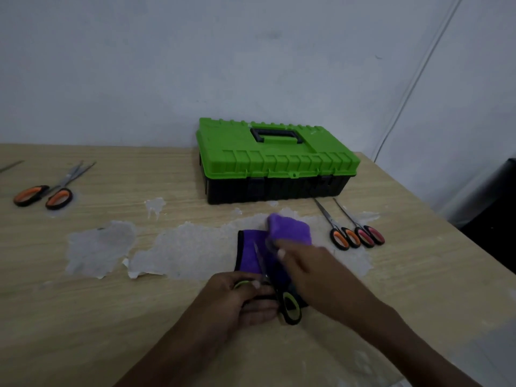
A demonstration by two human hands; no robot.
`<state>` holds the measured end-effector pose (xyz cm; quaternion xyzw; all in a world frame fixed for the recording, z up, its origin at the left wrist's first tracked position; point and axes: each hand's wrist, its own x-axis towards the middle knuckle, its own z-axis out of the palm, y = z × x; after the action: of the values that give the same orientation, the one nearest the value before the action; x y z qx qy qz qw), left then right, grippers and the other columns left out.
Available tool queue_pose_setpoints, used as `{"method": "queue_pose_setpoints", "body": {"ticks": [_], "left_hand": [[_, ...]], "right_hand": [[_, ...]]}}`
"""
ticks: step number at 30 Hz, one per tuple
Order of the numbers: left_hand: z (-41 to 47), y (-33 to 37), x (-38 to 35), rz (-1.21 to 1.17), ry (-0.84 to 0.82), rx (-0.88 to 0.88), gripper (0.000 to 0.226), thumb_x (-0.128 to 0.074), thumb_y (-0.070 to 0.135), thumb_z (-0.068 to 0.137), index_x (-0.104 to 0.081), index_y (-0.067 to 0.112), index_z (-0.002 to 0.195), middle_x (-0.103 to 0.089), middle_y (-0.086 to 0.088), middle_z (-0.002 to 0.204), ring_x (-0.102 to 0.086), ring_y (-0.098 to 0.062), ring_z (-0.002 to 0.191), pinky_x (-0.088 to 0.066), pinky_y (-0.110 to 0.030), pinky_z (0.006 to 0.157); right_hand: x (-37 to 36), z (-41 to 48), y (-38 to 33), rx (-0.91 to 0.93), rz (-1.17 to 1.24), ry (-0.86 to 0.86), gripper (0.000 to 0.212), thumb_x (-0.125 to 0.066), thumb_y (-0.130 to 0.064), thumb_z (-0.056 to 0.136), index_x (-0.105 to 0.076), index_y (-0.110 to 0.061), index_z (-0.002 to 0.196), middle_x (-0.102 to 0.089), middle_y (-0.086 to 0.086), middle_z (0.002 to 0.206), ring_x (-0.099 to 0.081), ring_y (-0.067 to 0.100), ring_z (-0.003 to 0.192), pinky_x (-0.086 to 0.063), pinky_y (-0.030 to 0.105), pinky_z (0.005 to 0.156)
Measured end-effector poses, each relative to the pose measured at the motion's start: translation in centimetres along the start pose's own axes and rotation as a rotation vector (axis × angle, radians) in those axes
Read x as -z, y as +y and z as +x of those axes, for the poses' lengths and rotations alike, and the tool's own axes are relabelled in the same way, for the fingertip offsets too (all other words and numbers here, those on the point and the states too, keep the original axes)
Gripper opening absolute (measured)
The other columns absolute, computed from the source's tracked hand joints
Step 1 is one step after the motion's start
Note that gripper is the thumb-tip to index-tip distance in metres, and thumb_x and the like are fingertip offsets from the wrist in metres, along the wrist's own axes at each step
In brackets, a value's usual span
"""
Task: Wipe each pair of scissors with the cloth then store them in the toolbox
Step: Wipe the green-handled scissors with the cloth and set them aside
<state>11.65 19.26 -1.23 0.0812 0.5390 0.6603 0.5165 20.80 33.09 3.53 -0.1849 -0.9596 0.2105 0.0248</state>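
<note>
We see a pale wooden table (167, 177) against a plain grey-white wall (167, 65). The table's top layer is peeled off in several whitish patches (100, 247). At the far left lies one pair of orange-handled scissors (58, 198) with its blades a little apart.

Near the middle, the left hand (243, 300) has its fingers curled around one handle of the green-handled scissors (289, 305) and grips it. The blades point away from us and lie over the purple cloth (251, 247), which rests on the table.

Behind the cloth, close to the wall, stands the toolbox (276, 160) with its green lid closed.

The right hand (310, 270) reaches over the cloth and pinches a lifted fold of it between the fingertips; this part is blurred.

To the right, a second orange pair (339, 237) and a pink-handled pair (368, 236) lie side by side, with closed blades pointing toward the toolbox. A thin cable (418, 79) runs down the wall at the right.
</note>
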Motion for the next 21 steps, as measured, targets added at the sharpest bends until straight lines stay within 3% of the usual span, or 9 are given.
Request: {"method": "queue_pose_setpoints", "body": {"ticks": [1, 2, 3, 5, 10, 13, 16, 21], "left_hand": [[0.1, 0.0, 0.0, 0.009, -0.013, 0.001, 0.019, -0.051, 0.001, 0.098, -0.065, -0.006, 0.108, -0.076, -0.022, 0.099, -0.075, -0.035, 0.091, -0.061, -0.044, 0.081], [0.2, 0.1, 0.0, 0.016, -0.024, 0.001, 0.020, -0.050, 0.001, 0.099, -0.066, -0.007, 0.107, -0.075, -0.023, 0.099, -0.074, -0.036, 0.092, -0.061, -0.045, 0.083], [0.3, 0.1, 0.1, 0.021, -0.027, 0.002, 0.020, -0.049, 0.001, 0.099, -0.066, -0.008, 0.106, -0.075, -0.023, 0.099, -0.074, -0.036, 0.092, -0.061, -0.045, 0.083], [0.3, 0.1, 0.2, 0.004, -0.030, 0.008, 0.021, -0.049, 0.000, 0.099, -0.067, -0.007, 0.104, -0.075, -0.024, 0.097, -0.075, -0.035, 0.089, -0.062, -0.042, 0.079], [0.1, 0.2, 0.0, -0.030, -0.007, 0.019, 0.017, -0.050, -0.001, 0.099, -0.064, -0.006, 0.106, -0.076, -0.023, 0.094, -0.076, -0.035, 0.085, -0.063, -0.035, 0.068], [0.0, 0.2, -0.1, -0.053, 0.002, 0.010, 0.018, -0.050, -0.002, 0.098, -0.064, -0.008, 0.106, -0.076, -0.024, 0.093, -0.076, -0.034, 0.084, -0.063, -0.035, 0.068], [0.1, 0.0, -0.2, -0.027, -0.001, 0.007, 0.016, -0.050, -0.001, 0.098, -0.065, -0.005, 0.100, -0.077, -0.021, 0.089, -0.076, -0.032, 0.081, -0.063, -0.034, 0.066], [0.0, 0.0, -0.2, 0.033, 0.003, -0.013, 0.018, -0.049, 0.000, 0.099, -0.064, -0.006, 0.107, -0.076, -0.022, 0.095, -0.076, -0.034, 0.086, -0.063, -0.037, 0.072]], "right_hand": [[-0.8, -0.7, -0.5, 0.058, -0.050, -0.102, 0.039, -0.029, -0.032, 0.104, -0.039, -0.027, 0.142, -0.059, -0.001, 0.129, -0.057, 0.003, 0.109, -0.040, 0.009, 0.090], [-1.6, -1.0, -0.7, 0.105, -0.123, -0.174, 0.043, -0.028, -0.033, 0.104, -0.030, -0.027, 0.147, -0.042, -0.004, 0.148, -0.040, 0.003, 0.132, -0.027, 0.015, 0.106], [-2.2, -0.8, -0.7, 0.141, -0.198, -0.204, 0.046, -0.026, -0.034, 0.104, -0.022, -0.027, 0.150, -0.026, -0.007, 0.156, -0.022, 0.002, 0.142, -0.014, 0.020, 0.113], [-2.6, 0.7, -0.1, 0.150, -0.282, -0.201, 0.049, -0.023, -0.034, 0.104, -0.013, -0.026, 0.151, -0.013, -0.008, 0.159, -0.008, 0.003, 0.145, -0.005, 0.024, 0.116], [-3.1, 4.5, 0.6, 0.138, -0.442, -0.172, 0.052, -0.019, -0.033, 0.104, -0.010, -0.018, 0.152, -0.012, 0.000, 0.160, -0.009, 0.010, 0.147, -0.013, 0.031, 0.117], [-2.0, 2.2, 0.6, 0.152, -0.360, -0.319, 0.051, -0.020, -0.032, 0.105, -0.007, -0.021, 0.153, -0.008, -0.004, 0.160, -0.004, 0.006, 0.146, -0.005, 0.027, 0.118], [-1.2, -0.8, 0.6, 0.181, -0.397, -0.320, 0.051, -0.023, -0.031, 0.104, -0.008, -0.026, 0.152, -0.009, -0.008, 0.160, -0.005, 0.003, 0.145, -0.003, 0.022, 0.115], [-1.9, 2.7, 0.7, 0.165, -0.490, -0.230, 0.050, -0.023, -0.029, 0.104, -0.015, -0.020, 0.152, -0.018, -0.001, 0.159, -0.017, 0.012, 0.145, -0.018, 0.035, 0.118]]}}
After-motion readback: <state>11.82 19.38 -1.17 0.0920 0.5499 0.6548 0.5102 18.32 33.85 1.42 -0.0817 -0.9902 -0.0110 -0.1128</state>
